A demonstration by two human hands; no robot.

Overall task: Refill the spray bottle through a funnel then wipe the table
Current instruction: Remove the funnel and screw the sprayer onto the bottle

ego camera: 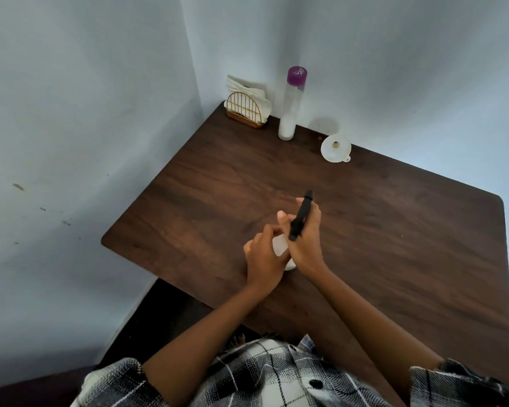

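Note:
A small white spray bottle (280, 246) stands on the dark wooden table (394, 230), mostly hidden between my hands. My left hand (263, 258) grips its body from the left. My right hand (304, 239) holds the black spray head (301, 216), its fingers curled round it at the top of the bottle; whether the head is still attached is hidden. A white funnel (335, 148) lies wide end up near the far edge. A tall clear bottle with a purple cap (291, 104) and white liquid low inside stands at the back.
A gold wire napkin holder (245, 110) with white napkins sits in the far left corner. Pale walls close the table in at the left and back. The table's near left corner (106, 240) drops to a dark floor.

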